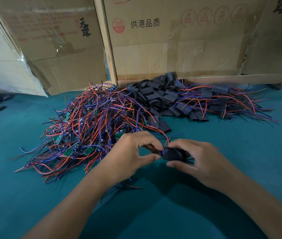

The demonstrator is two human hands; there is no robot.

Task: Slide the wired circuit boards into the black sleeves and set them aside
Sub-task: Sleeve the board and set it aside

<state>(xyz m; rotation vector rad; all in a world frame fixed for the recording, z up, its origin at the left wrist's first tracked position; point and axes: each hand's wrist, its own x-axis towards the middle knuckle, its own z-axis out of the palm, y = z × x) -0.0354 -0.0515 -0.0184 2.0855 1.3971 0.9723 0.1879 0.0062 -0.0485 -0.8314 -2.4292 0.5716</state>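
Near the lower middle of the frame, a black sleeve [172,153] is pinched by the right hand [204,163], while the left hand [133,152] pinches its wired end. Behind lie the wired boards pile [85,121] and the loose sleeves pile [161,95] on teal cloth [154,213].

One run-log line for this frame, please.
step: sleeving | left hand: pinches board end | right hand: holds black sleeve | unsleeved pile: left | sleeved pile: far right
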